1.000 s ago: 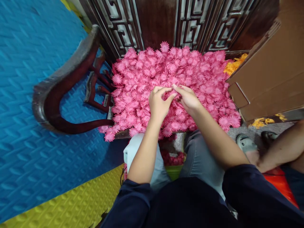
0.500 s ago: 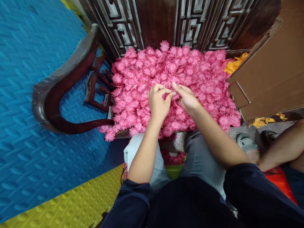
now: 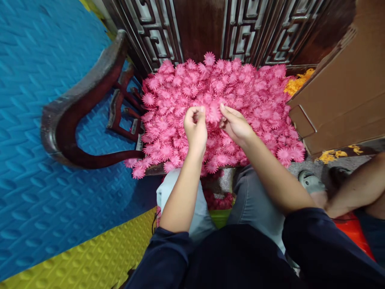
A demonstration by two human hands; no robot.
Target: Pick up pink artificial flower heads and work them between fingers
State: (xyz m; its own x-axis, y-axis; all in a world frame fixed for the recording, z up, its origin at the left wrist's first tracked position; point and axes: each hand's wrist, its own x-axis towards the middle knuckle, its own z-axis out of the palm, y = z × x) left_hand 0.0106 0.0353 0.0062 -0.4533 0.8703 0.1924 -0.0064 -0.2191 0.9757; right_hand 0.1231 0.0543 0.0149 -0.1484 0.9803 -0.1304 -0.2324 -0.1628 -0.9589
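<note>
A pink artificial flower (image 3: 213, 112), blurred, sits between my two hands above a thick heap of similar pink flower heads (image 3: 168, 116). Thumb and fingers of my right hand (image 3: 236, 123) close at the flower's right edge and appear to hold it. My left hand (image 3: 195, 127) is bent into a pinch just left of the petals. Whatever lies between its fingertips, if anything, is hidden. The heap covers a low surface in front of my knees.
A dark curved wooden armrest (image 3: 60, 132) stands at the left over blue matting (image 3: 27, 192). Carved wooden panels (image 3: 198, 30) rise behind the heap. At the right are a cardboard box (image 3: 343, 92), yellow pieces (image 3: 297, 83) and another person's arm (image 3: 357, 184).
My hands were together at the fingertips and have parted. The left moved slightly left, the right stayed nearly in place. The pink flower now shows between them.
</note>
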